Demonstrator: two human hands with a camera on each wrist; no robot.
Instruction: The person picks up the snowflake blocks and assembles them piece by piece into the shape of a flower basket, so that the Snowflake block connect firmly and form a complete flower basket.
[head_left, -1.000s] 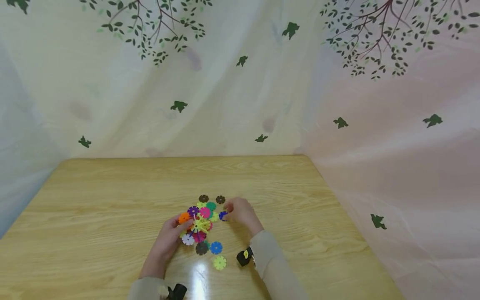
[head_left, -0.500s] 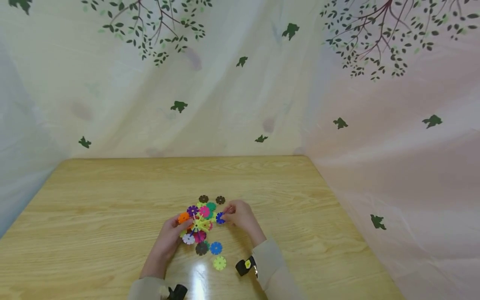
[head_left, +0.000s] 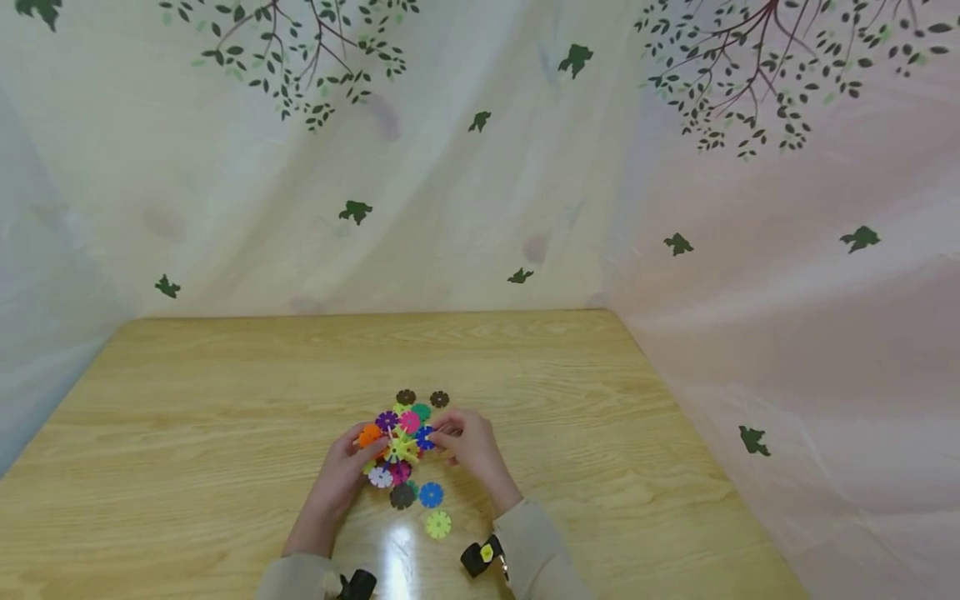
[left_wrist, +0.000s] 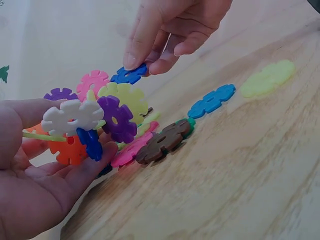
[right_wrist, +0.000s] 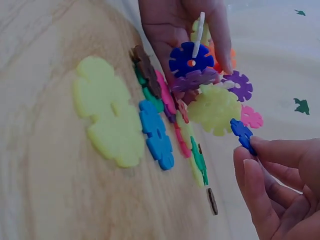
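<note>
My left hand [head_left: 343, 473] grips a cluster of interlocking notched plastic discs [left_wrist: 122, 97], with white, purple, orange, pink, yellow and blue pieces slotted together at angles. In the left wrist view the thumb lies along the cluster's upper side and the fingers curl under it. My right hand [head_left: 475, 446] pinches a single dark blue disc [right_wrist: 242, 135] between thumb and fingertips. That disc's notched edge is right at the cluster's yellow disc [right_wrist: 215, 110], close to the pink disc [right_wrist: 251, 116]. The cluster's far pieces are partly hidden behind the left hand.
Loose discs lie on the wooden table [head_left: 600, 433] below and around the cluster: a sky-blue disc [head_left: 431, 494], a yellow disc [head_left: 438, 524], a dark brown disc [head_left: 402, 497], and two brown discs farther back. A printed cloth backdrop [head_left: 450, 183] rises behind the table.
My right hand has moved left with the dark blue disc, bringing it from beside the cluster up to its right side. The left hand stays nearly still, holding the cluster.
</note>
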